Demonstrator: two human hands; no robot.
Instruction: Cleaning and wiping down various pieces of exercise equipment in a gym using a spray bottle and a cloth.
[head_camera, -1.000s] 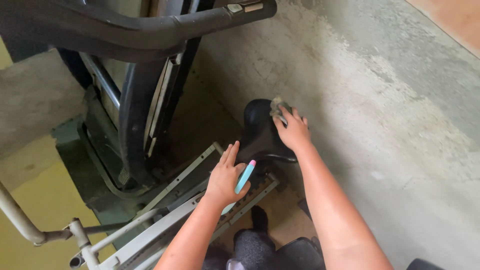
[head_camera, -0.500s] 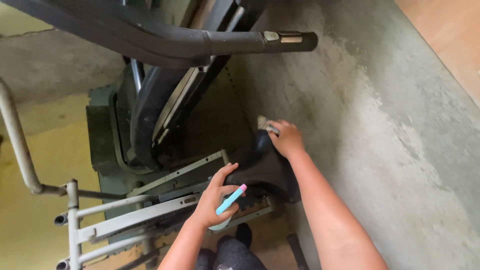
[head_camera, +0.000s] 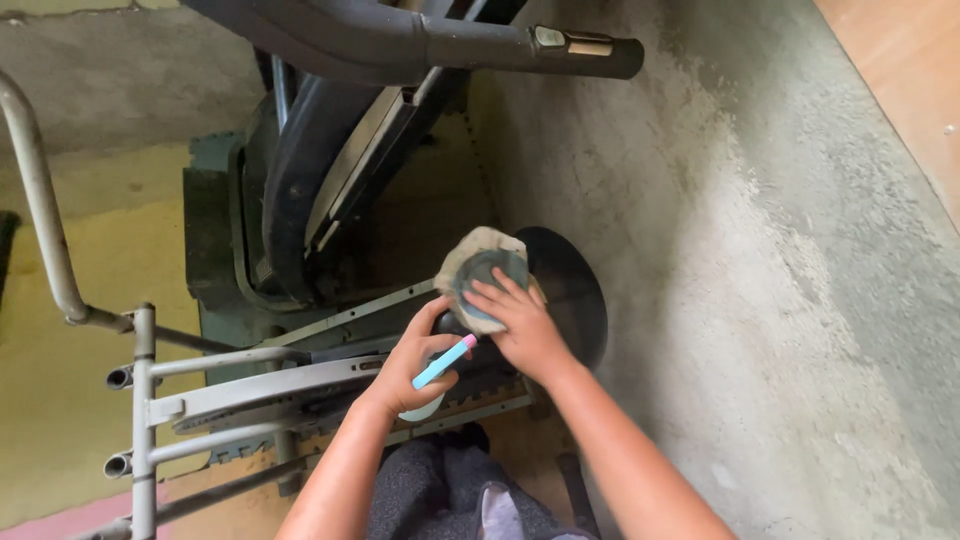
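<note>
My right hand presses a grey and beige cloth against the black round housing of an exercise machine, low beside the wall. My left hand is just left of it, curled round a pale bottle with a light blue and pink nozzle that sticks out toward the right hand. The left fingertips rest near the housing's left edge, over the grey metal pedal rail.
A black handlebar of the machine crosses the top of the view. Grey metal tubing stands at the left. A rough concrete wall fills the right side. Yellowish floor lies at the left; my dark-clothed knee is below.
My right hand with the cloth has slid down and left across the housing, closer to the left hand. The view has tilted, and the handlebar now sits higher in the frame.
</note>
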